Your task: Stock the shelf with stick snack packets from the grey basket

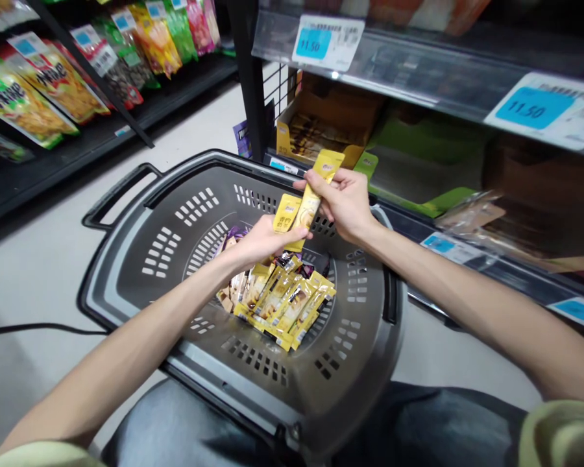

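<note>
Over a grey shopping basket (141,311), both of my hands hold slim yellow sachets with printed labels. My left hand (265,239) is closed on a yellow sachet (286,214), and its fingertips also touch the lower end of a second one. That second yellow sachet (316,188) is pinched near its top by my right hand (345,198), tilted up to the right. Below my hands, a pile of similar yellow sachets (282,298) lies on the basket floor. Purple and beige packets (231,285) show at the pile's left side, partly hidden by my left wrist.
A low shelf on the right carries an open yellow-brown box (331,123) and a green box (418,162). Price labels (328,42) line the shelf edge above them. Snack bags (53,78) hang at upper left. A black basket handle (121,194) sticks out leftward.
</note>
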### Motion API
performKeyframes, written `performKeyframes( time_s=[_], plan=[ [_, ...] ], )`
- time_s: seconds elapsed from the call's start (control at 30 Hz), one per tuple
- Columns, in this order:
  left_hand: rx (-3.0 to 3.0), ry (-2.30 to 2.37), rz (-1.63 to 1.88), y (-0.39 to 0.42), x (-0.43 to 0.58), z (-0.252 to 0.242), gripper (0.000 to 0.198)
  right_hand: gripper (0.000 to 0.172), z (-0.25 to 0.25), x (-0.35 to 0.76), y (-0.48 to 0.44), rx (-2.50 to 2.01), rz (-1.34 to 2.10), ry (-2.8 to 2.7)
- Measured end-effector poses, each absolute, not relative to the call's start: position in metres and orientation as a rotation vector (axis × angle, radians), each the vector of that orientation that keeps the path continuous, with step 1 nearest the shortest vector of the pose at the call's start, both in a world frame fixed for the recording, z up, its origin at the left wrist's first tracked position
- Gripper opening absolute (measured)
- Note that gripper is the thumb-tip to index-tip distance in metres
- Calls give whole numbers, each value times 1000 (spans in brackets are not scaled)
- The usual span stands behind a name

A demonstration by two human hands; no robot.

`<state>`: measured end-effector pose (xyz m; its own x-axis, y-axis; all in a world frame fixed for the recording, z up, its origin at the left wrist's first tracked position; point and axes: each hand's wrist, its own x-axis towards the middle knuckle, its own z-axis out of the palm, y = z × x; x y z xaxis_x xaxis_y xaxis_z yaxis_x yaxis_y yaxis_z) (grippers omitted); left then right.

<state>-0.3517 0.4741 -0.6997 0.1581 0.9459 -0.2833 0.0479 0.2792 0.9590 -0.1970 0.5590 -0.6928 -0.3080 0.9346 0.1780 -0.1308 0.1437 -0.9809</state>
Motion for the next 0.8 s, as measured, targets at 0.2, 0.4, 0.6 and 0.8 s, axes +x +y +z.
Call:
performKeyframes(
  time_s=[0.2, 0.4, 0.6, 0.8],
  plan=[
    [1112, 1271, 767, 472, -357, -684, 12, 62, -697, -198, 567, -875, 1287, -1394],
    [1085, 1334, 924, 477, -362, -670, 24, 41, -698, -197, 574, -883, 1289, -1148],
    [896, 1376, 1457, 486, -383, -662, 29, 56, -701, -197, 575, -843, 1367, -1074],
    [699, 1321, 1676, 488, -390, -656, 21, 18, -709, -197, 568, -746, 1082, -1755]
  ],
)
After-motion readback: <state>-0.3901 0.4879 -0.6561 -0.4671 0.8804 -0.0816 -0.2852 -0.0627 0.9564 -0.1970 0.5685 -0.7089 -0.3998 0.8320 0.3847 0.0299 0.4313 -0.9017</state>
